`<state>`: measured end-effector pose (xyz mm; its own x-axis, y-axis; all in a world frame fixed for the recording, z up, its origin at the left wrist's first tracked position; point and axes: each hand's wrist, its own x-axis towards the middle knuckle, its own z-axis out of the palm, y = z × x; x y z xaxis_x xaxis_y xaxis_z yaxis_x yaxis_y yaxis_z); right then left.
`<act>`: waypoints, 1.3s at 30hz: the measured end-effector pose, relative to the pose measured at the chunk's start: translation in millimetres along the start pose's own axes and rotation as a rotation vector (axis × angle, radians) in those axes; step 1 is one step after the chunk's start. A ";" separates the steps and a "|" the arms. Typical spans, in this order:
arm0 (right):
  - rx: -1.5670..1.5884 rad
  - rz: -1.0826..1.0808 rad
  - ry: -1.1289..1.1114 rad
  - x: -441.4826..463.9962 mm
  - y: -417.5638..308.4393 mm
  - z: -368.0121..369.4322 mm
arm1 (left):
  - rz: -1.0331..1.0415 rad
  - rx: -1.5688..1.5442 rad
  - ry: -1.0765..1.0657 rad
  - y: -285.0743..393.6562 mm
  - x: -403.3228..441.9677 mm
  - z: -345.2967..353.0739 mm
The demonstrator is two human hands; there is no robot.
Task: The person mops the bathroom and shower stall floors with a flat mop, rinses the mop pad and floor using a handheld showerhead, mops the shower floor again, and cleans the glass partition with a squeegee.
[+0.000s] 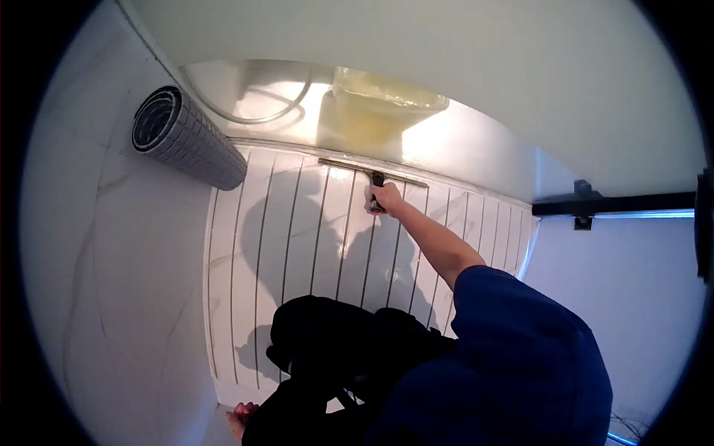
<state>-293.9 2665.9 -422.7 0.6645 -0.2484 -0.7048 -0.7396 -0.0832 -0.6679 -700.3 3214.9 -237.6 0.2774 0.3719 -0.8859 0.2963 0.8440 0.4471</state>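
Note:
My right hand (384, 199) is wrapped round the dark handle of a squeegee (342, 165). Its long thin blade lies on the white grooved floor (297, 245), along the foot of the glass panel. At the bottom left, my left hand (242, 418) shows only in part beside my dark-clothed leg. Its fingers look curled, but what they hold, if anything, is hidden. A rolled grey mat (197, 145) leans at the left, near the corner of the grooved floor.
Frosted glass (483, 67) spans the top; behind it are a yellowish object (372, 111) and a curved hose (253, 119). A marbled wall (97, 238) stands on the left. A black bar with a bracket (625, 204) crosses the right side.

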 end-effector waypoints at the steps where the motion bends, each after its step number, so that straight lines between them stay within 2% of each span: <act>1: -0.065 -0.021 -0.004 -4.9 13.5 -3.6 | 0.085 0.089 0.121 -8.7 -10.5 18.4; 3: -0.250 -0.143 -0.004 -48.0 42.3 -3.2 | 0.126 0.182 0.313 -12.0 -22.4 47.7; 4: -0.398 -0.072 0.041 -48.4 88.2 4.3 | 0.082 0.190 0.380 -9.5 -24.2 61.0; 5: -0.546 -0.149 0.116 -57.5 139.1 14.0 | 0.034 0.201 0.365 -8.1 -21.5 64.6; 6: -0.570 -0.057 -0.062 -115.1 111.8 8.8 | -0.015 0.213 0.349 -6.7 -18.8 68.4; 7: -0.457 -0.094 -0.074 -116.4 162.0 17.4 | -0.032 0.211 0.282 -2.9 -4.1 53.9; 9: 0.292 0.411 -0.333 -187.1 99.2 2.8 | -0.089 0.160 0.036 5.4 36.2 8.2; 10: 0.322 0.401 -0.292 -187.3 97.0 -9.5 | -0.139 0.105 -0.163 9.1 55.7 -14.7; 11: 0.354 0.390 -0.250 -188.6 98.2 -24.1 | -0.460 -0.069 -0.742 16.1 104.0 -75.5; 12: 0.370 0.221 -0.301 -167.9 121.8 -49.0 | -0.172 0.115 -0.259 16.8 84.5 -41.7; 13: 0.432 0.182 -0.207 -163.7 110.7 -80.5 | -0.100 0.198 -0.052 15.2 75.9 -20.6; 14: 0.489 0.155 -0.039 -149.2 102.1 -108.7 | -0.070 0.252 0.063 14.4 67.6 -3.3; 15: 0.450 0.107 0.027 -121.2 118.1 -145.7 | -0.065 0.281 0.116 13.6 62.0 9.7; 17: 0.534 0.303 0.310 -92.6 125.8 -205.1 | -0.065 0.317 0.164 16.2 54.6 26.4; 20: -1.562 -0.545 0.270 -55.0 214.8 -242.5 | -0.086 0.365 0.242 15.9 48.3 41.2; 22: -1.564 -0.365 0.167 -89.4 176.4 -193.8 | -0.106 0.394 0.321 14.7 42.5 48.3; 24: -0.737 -0.039 0.202 -44.4 260.1 -133.9 | -0.139 0.428 0.394 12.2 40.1 57.2; 25: -1.271 -0.288 0.070 -95.8 194.8 -101.4 | -0.143 0.446 0.405 9.3 39.3 60.5; 26: -1.013 -0.199 0.087 -52.8 274.8 -47.6 | -0.081 0.494 0.322 6.1 43.0 49.0; 27: -1.281 -0.257 -0.205 -124.2 169.5 -19.2 | -0.015 0.536 0.242 3.6 49.4 33.7; 28: -1.358 -0.371 -0.288 -137.7 155.2 22.9 | 0.104 0.583 0.096 -0.1 65.3 -10.8; 29: -1.106 -0.349 -0.420 -130.4 167.9 66.2 | 0.060 0.540 -0.095 1.8 67.1 -19.0; 30: -0.871 -0.254 -0.427 -126.7 156.8 98.2 | 0.007 0.493 -0.283 3.6 68.3 -26.7; 31: -0.635 -0.158 -0.434 -130.5 139.2 128.1 | -0.209 0.351 -0.506 13.6 66.7 -15.1; 32: -0.397 -0.060 -0.436 -138.2 123.8 144.8 | -0.253 0.318 -0.473 17.1 57.6 0.2; 33: -0.376 -0.110 -0.469 -145.0 107.6 147.8 | -0.297 0.284 -0.438 20.4 47.9 16.5; 34: -0.357 -0.160 -0.498 -148.5 88.2 146.9 | -0.170 0.360 -0.152 11.3 31.6 27.0; 36: 0.051 -0.049 -0.608 -154.1 61.3 134.9 | -0.050 0.405 0.140 2.6 19.3 36.3; 37: 0.443 0.118 -0.672 -158.4 54.4 118.8 | -0.055 0.381 0.149 0.7 16.4 36.2; 38: 0.474 0.056 -0.637 -159.2 47.9 94.4 | -0.086 0.326 0.054 1.2 14.6 29.5; 39: 0.575 0.123 -0.593 -158.2 33.2 66.0 | -0.122 0.274 -0.039 1.9 12.7 22.6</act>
<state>-416.4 2766.2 -349.2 0.6479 0.3387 -0.6822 -0.7470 0.4573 -0.4824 -675.5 3212.5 -245.2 0.2576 0.2543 -0.9322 0.5636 0.7441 0.3587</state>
